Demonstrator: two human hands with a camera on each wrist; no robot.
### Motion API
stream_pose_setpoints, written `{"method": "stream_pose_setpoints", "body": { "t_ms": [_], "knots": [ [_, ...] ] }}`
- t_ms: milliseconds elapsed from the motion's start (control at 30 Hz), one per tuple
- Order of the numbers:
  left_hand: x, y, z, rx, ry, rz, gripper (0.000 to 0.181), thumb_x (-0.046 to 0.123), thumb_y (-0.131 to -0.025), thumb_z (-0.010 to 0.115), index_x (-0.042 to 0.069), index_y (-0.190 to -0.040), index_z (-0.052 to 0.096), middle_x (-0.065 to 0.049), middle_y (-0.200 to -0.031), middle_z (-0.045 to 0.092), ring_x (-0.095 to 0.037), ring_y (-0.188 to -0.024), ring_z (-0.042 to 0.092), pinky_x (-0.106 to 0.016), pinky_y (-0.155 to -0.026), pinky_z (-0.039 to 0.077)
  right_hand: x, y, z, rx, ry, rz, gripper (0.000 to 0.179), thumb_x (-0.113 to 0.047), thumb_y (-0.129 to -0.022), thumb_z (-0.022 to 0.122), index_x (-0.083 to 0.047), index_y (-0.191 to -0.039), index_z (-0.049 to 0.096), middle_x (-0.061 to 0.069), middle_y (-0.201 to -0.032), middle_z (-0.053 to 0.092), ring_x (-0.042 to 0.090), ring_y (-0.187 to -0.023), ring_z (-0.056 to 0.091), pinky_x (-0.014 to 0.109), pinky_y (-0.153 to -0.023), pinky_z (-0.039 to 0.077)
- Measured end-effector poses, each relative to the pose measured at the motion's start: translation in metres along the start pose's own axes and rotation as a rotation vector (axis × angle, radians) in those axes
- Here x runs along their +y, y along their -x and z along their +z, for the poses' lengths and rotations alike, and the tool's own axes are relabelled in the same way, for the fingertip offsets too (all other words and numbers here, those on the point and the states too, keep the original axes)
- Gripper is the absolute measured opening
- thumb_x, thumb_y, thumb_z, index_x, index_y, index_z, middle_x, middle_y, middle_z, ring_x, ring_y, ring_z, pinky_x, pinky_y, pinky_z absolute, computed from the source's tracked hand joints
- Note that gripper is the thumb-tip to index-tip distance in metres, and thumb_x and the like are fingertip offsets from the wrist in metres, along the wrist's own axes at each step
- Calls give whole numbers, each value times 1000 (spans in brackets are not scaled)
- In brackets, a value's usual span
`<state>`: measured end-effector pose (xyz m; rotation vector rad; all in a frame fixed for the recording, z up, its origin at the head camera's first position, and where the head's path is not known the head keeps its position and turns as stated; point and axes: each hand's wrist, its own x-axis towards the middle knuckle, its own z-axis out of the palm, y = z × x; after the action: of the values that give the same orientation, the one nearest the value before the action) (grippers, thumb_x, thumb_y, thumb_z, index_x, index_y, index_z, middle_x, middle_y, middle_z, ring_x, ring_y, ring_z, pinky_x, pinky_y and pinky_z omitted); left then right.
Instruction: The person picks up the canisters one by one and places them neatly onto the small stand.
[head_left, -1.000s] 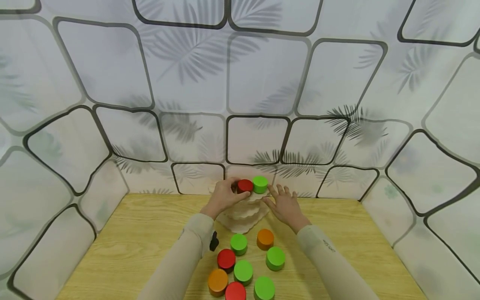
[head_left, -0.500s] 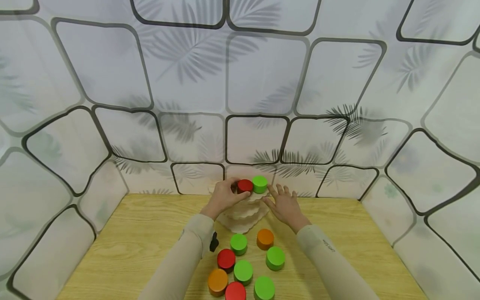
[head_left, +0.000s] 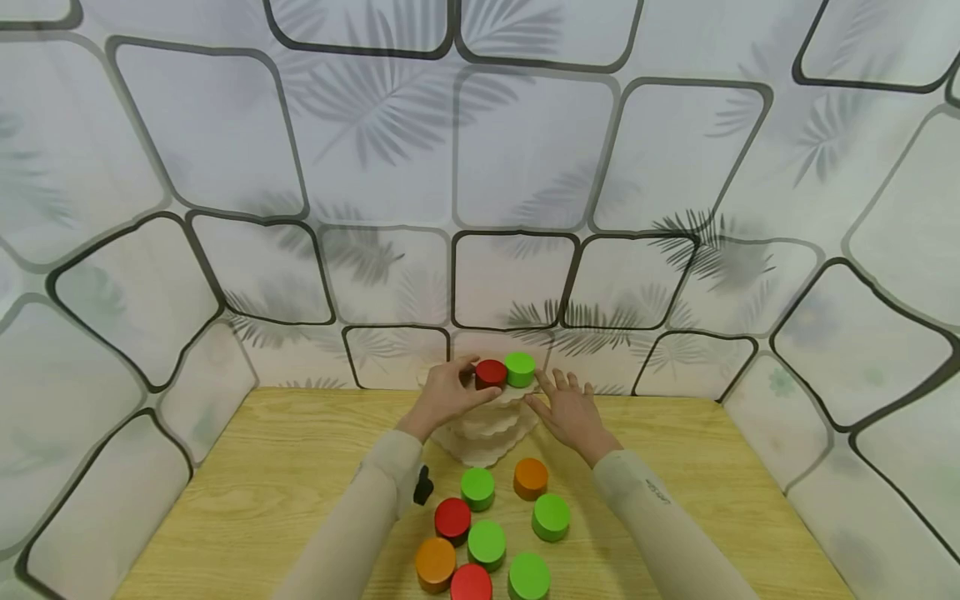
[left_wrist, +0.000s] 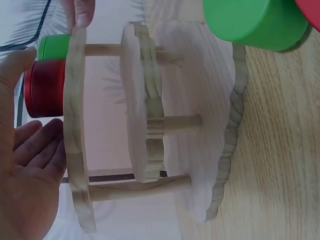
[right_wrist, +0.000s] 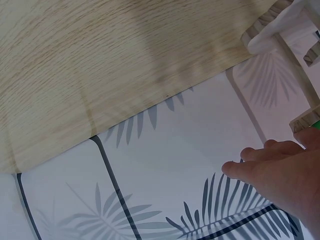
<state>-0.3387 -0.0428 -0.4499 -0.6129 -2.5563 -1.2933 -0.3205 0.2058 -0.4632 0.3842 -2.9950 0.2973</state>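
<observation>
A wooden stand with three wavy-edged tiers stands near the back wall. On its top tier a red cylinder and a bright green cylinder sit side by side. My left hand is spread loosely around the left side of the red cylinder; in the left wrist view its lower fingers are slightly apart from it, the thumb close to its edge. My right hand lies at the stand's right side, fingers extended, with a fingertip against the top tier's edge near the green cylinder.
On the wood-grain table in front of the stand lie several loose cylinders, among them a green one, an orange one and a red one. A patterned cloth wall rises behind and on both sides.
My left fingers have loosened from the red cylinder, and that hand has shifted slightly left. Both cylinders on the top tier and my right hand look unmoved.
</observation>
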Motion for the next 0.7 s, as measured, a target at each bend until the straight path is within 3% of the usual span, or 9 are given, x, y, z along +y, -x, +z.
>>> {"method": "stream_pose_setpoints", "body": {
  "t_ms": [100, 200, 400, 567, 700],
  "knots": [
    [-1, 4, -5, 0, 59, -53, 67, 33, -86, 89, 1, -139, 65, -17, -117, 76, -28, -103, 72, -39, -91, 60, 0, 0, 0, 6, -6, 0, 69, -54, -110, 45, -11, -164, 38, 30, -164, 38, 56, -151, 35, 79, -117, 28],
    [-1, 11, -11, 31, 137, -81, 65, 30, -86, 88, 0, -140, 65, -22, -126, 74, -37, -115, 71, -49, -101, 58, -1, 1, -1, 5, -8, -2, 68, -53, -110, 45, -11, -164, 38, 30, -164, 38, 56, -151, 35, 79, -117, 28],
    [-5, 28, -25, 73, 188, -44, 49, 26, -90, 84, 2, -130, 71, -23, -120, 75, -38, -112, 71, -50, -102, 58, -1, 2, -2, 12, -9, -16, 68, -52, -110, 46, -10, -164, 39, 31, -163, 39, 57, -150, 36, 79, -116, 28],
    [-7, 47, -34, 17, 205, -39, 44, 23, -92, 83, 1, -128, 71, -20, -119, 75, -38, -109, 72, -52, -97, 59, 0, 2, -2, 5, -11, -9, 69, -52, -110, 46, -10, -164, 38, 31, -164, 38, 56, -150, 35, 79, -117, 28],
    [-10, 64, -39, -53, 212, -67, 44, 24, -92, 83, 4, -130, 71, -16, -121, 76, -29, -107, 73, -42, -94, 60, -1, 1, -3, -2, -5, -8, 69, -53, -110, 45, -10, -164, 37, 30, -164, 37, 56, -150, 35, 79, -117, 28]
  ]
}}
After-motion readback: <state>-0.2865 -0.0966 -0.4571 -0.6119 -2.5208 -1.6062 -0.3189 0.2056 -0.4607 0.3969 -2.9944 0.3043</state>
